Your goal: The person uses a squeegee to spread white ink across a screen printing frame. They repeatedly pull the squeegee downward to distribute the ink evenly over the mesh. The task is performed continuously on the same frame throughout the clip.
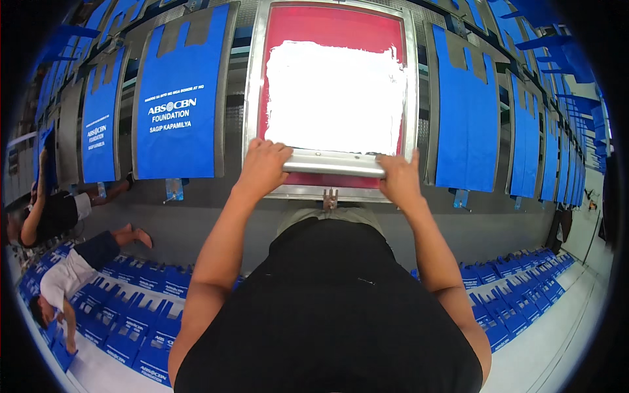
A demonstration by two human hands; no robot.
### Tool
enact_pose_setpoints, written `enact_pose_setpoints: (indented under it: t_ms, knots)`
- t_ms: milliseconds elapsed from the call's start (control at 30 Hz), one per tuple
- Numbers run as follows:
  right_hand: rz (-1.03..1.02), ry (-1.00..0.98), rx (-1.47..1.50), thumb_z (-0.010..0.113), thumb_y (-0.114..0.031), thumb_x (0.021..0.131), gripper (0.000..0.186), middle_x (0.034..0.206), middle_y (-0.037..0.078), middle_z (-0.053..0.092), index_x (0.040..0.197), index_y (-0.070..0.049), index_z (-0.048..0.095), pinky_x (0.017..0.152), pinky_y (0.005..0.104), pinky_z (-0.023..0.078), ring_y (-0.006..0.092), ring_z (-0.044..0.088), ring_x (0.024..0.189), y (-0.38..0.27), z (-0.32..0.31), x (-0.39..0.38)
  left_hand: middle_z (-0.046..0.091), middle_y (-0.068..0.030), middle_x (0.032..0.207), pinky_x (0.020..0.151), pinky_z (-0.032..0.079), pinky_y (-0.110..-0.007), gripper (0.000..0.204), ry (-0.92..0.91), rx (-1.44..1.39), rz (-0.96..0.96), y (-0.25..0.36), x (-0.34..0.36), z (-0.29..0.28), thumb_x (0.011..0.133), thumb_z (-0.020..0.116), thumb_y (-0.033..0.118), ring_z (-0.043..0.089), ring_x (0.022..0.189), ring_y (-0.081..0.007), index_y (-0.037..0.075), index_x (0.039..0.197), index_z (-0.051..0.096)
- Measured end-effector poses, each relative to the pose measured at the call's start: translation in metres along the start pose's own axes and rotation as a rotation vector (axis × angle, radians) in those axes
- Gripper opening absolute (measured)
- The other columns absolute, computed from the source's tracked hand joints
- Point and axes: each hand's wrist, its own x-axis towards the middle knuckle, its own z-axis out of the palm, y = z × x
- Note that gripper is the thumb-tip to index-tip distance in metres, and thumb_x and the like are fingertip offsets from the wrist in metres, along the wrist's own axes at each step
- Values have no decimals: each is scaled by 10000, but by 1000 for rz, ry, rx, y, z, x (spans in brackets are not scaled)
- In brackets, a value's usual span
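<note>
A metal-framed screen with red mesh lies in front of me, mostly covered by white ink with ragged edges. Across its near part is a metal squeegee bar. My left hand is closed around the bar's left end, and my right hand grips its right end. The near strip of red mesh shows below the bar. A metal clamp is at the middle of the near frame edge.
Blue bags on boards line both sides, some printed white. More blue bags lie in rows along the bottom. At left, one person in black reaches toward the boards; another in white bends over bags.
</note>
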Motion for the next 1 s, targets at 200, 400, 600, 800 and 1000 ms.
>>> enact_pose_setpoints:
  t_ms: [200,400,600,800,1000]
  knots:
    - [-41,-141,93,626,-58,657,317,799,140,677,966,-115,666,888,510,409,340,649,839,35,-50,91,650,-145,805,718,492,-453,168,124,-102,-89,-22,71,-35,702,713,141,635,797,-345,70,846,663]
    - [-153,167,-195,568,-19,741,340,1007,97,636,1074,-85,589,998,607,335,286,604,993,50,-8,179,633,-133,982,804,462,-428,342,429,32,-50,-82,143,13,672,678,88,582,964,-317,42,1005,615]
    - [-130,5,-69,623,-7,671,361,942,108,619,1026,-58,580,1033,562,330,303,590,971,27,-4,92,601,-123,984,849,420,-441,366,206,-30,-120,-20,62,8,647,705,92,556,976,-300,55,996,604]
    - [-94,-112,62,625,-8,638,366,902,115,667,1000,-60,644,1052,544,338,308,618,912,9,-21,19,611,-102,886,812,431,-425,328,112,-150,-163,17,1,13,609,750,109,577,894,-294,55,905,620]
    - [4,-280,45,672,-24,589,377,921,88,674,962,-77,671,1073,554,322,297,618,909,13,-18,40,604,-106,843,779,442,-419,326,67,-156,-152,11,13,20,557,743,89,585,852,-294,46,853,614]
